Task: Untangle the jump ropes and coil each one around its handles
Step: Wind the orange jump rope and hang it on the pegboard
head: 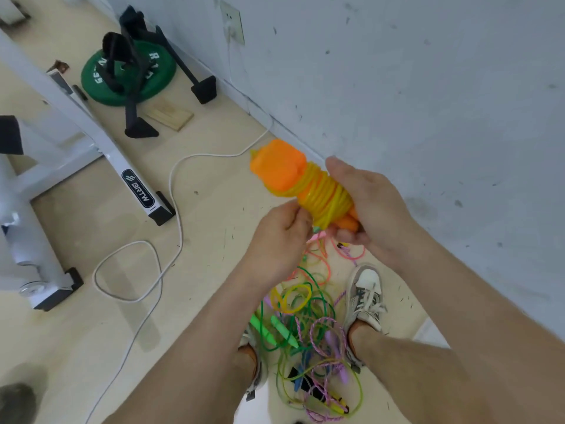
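Observation:
An orange-handled jump rope [278, 168] is held up in front of the wall, its yellow cord [327, 195] wound in tight turns around the two handles. My right hand [370, 203] grips the lower end of the bundle, thumb along the coils. My left hand [279, 237] pinches the cord at the underside of the coil. Below, on the floor between my feet, lies a tangled pile of ropes [308, 335] in green, yellow, pink and purple, with green handles [281, 330] showing.
A white cable [171, 191] loops across the floor from a wall socket [232, 24]. A white machine frame [91, 130] stands at left. A green weight plate [128, 76] with black bars lies near the wall. My shoe [367, 293] is beside the pile.

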Available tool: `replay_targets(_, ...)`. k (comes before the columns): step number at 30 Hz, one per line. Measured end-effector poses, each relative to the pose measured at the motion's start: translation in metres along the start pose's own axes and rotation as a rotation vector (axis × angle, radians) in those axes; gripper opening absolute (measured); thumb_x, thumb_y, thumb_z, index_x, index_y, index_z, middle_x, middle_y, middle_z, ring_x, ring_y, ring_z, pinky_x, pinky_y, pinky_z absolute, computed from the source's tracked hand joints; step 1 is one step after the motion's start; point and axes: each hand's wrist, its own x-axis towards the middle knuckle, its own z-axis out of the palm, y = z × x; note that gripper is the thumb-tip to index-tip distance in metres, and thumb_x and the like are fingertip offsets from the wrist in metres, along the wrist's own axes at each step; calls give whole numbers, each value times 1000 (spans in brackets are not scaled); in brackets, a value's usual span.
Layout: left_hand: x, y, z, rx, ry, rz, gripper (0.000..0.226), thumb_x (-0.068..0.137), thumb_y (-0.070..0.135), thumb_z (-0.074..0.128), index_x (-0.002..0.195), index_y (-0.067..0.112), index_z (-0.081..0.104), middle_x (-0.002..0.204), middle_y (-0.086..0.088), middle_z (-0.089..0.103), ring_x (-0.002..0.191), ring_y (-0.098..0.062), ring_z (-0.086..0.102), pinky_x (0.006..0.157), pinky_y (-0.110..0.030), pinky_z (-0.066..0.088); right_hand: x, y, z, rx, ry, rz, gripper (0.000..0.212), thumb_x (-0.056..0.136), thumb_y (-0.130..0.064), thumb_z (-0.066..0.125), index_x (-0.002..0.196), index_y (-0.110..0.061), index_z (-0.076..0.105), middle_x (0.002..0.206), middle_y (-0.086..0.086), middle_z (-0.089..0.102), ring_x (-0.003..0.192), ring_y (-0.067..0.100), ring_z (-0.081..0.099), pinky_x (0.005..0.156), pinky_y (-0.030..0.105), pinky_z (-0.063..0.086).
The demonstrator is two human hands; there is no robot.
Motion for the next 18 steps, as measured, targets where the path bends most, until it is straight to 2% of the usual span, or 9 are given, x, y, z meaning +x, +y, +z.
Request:
replay_targets(2,-1,-8,7,406,0,189,17,99,21,43,95,26,58,69,3,55,65,-18,49,60,-31,29,9,5,-8,-109,163,-37,49,98,-44,50,73,-2,56,50,16,56,30,16,48,36,17,30)
replay_targets(3,-4,-4,8,622,-6,258,18,101,26,40,106,24,56,80,-1,60,75,-25,54,62,-33,31,13,9,-12,-204,219,-77,51,98,-44,50,74,1,51,54,21,53,31,17,52,37,20,32)
replay_targets(4,-4,-2,7,787,-11,292,21,101,31,37,109,23,54,87,-4,63,82,-29,57,62,-35,34,17,14,-15,-309,259,-121,51,97,-45,50,72,-2,45,58,23,48,35,20,56,39,24,33)
replay_targets(6,-8,1,4,931,44,350,27,101,39,33,102,23,54,91,-4,65,87,-32,59,65,-37,39,21,24,-19,-527,304,-165,49,96,-49,48,66,-12,35,59,12,40,48,28,64,46,32,38)
replay_targets(8,-11,6,-1,954,52,372,31,99,43,35,99,23,58,91,-1,65,88,-28,59,67,-36,39,22,28,-20,-709,288,-142,48,97,-50,43,64,-15,34,57,3,44,60,33,64,56,40,45)
replay_targets(10,-12,12,-3,934,42,405,29,97,44,41,99,24,63,92,1,66,90,-25,60,70,-35,41,22,29,-19,-817,202,-90,48,99,-49,37,64,-15,41,56,4,56,59,28,63,63,40,50)
replay_targets(14,-8,13,-14,745,10,356,24,83,48,63,94,28,71,86,2,69,86,-20,61,76,-38,45,13,28,-7,-865,-116,70,48,103,-47,25,76,-17,50,52,8,62,34,14,50,49,25,41)
replay_targets(16,-5,6,-19,653,7,360,29,74,54,68,91,32,74,81,2,68,82,-20,61,72,-40,46,7,25,-5,-907,-227,96,48,103,-50,22,87,-16,53,51,7,62,35,14,49,46,24,43)
replay_targets(18,-3,0,-22,577,-49,360,38,65,61,64,87,33,76,74,1,65,75,-18,60,65,-40,46,4,20,-6,-937,-311,96,51,102,-52,22,93,-14,55,55,10,65,40,19,50,48,26,44)
